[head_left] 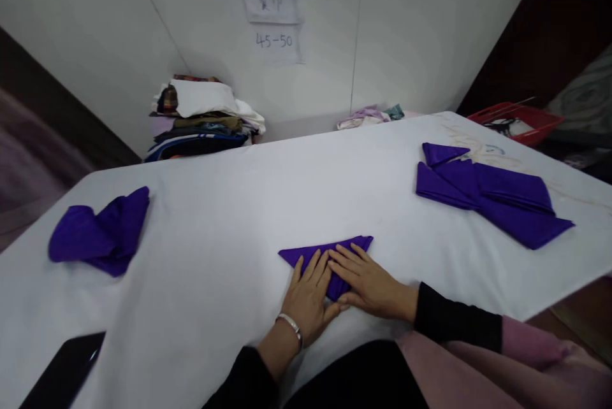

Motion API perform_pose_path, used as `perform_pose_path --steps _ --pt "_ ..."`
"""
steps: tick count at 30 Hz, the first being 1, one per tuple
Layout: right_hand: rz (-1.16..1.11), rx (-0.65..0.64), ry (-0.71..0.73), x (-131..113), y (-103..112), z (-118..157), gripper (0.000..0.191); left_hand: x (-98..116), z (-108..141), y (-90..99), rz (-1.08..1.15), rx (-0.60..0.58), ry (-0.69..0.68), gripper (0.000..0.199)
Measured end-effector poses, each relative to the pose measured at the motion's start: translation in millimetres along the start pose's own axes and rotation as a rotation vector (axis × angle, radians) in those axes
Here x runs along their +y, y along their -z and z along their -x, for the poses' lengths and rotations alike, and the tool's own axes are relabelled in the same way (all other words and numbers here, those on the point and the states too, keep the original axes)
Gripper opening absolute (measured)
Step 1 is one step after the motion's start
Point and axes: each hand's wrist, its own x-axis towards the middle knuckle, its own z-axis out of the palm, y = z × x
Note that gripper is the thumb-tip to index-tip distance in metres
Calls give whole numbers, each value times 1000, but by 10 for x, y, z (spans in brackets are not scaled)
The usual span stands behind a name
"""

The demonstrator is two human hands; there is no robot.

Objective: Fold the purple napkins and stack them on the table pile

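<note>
A purple cloth napkin (338, 286), folded into a triangle, lies on the white-covered table (215, 237) close to my body. Its long edge faces away from me and its point faces me. My left hand (310, 297), with a silver bracelet at the wrist, rests flat on the left part of the cloth. Over the right part my right hand (366, 281) is spread, palm down. The fingertips of both hands nearly meet at the middle, and they cover much of the cloth.
Loosely folded purple cloth (102, 234) lies at the left. Several folded purple pieces (492, 189) overlap at the right. Behind stand a stack of folded clothes (201, 122), a small cloth heap (368, 117) and a red basket (538, 125). A black phone-like device (62, 371) lies front left.
</note>
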Motion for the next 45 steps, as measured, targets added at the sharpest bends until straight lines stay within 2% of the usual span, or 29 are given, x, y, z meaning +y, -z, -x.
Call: perform_pose_path --steps 4,8,10,13,16,23,29,31,33,35,38,45 --pt "-7 -36 -51 69 -11 64 66 -20 -2 -9 -44 5 -18 73" --pt "9 8 -104 237 34 210 63 -32 1 -27 -54 26 -20 74" --pt "30 77 -176 371 76 294 57 -35 0 -32 -57 29 -19 74" --pt "20 251 -306 582 148 396 45 -41 -2 -24 -59 16 -17 72" --pt "-101 343 -338 718 197 415 37 -46 -1 1 -47 4 -21 70" --pt "-312 325 -328 830 220 232 28 -30 2 35 -25 21 -32 74" --pt "-316 176 -255 908 369 90 21 -21 -3 31 -39 15 -38 69" --pt "-282 161 -223 917 405 49 17 -19 -2 31 -47 13 -41 67" --pt "-191 199 -201 929 404 22 16 -18 1 28 -56 8 -42 66" --pt "-81 247 -181 948 371 12 16 -16 3 22 -64 4 -42 64" --pt "22 249 -144 978 310 27 18 -13 3 15 -70 1 -40 62" --pt "56 245 -160 1018 292 87 22 -9 -4 11 -64 0 -37 63"
